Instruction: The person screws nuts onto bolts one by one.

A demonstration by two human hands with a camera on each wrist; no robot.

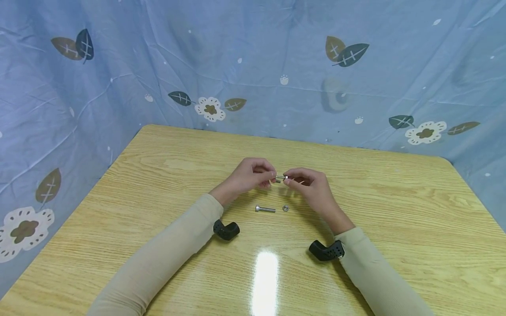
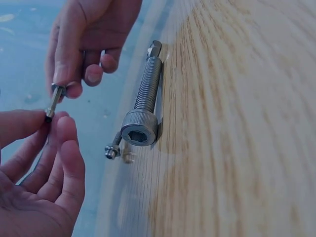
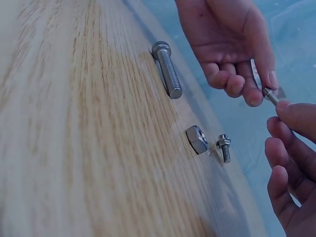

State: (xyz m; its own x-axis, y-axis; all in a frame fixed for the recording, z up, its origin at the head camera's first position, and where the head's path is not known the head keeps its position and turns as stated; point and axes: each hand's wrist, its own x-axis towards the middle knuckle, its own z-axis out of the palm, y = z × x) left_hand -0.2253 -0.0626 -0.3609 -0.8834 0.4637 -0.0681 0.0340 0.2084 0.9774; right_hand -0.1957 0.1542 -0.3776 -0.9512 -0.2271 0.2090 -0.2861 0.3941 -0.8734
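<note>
Between the two hands a slim metal bolt (image 2: 56, 101) is held up over the table, roughly level. My left hand (image 1: 253, 173) pinches its head end between thumb and fingertips. At the other end, the thumb and forefinger of my right hand (image 1: 312, 186) pinch a small nut (image 2: 59, 90) at the bolt's tip. How far the nut sits on the thread is hidden by the fingers. Just beneath lies another small bolt (image 3: 224, 148) with a nut on it. Nearer me a large socket-head bolt (image 1: 265, 209) lies beside a loose hex nut (image 1: 285, 208).
The wood-grain table (image 1: 178, 164) has rounded far corners. A blue curtain (image 1: 269, 52) with leaves and flowers hangs behind it and along the left. Black wrist mounts (image 1: 226, 230) sit by both sleeves, and a bright glare (image 1: 265, 281) lies near the front.
</note>
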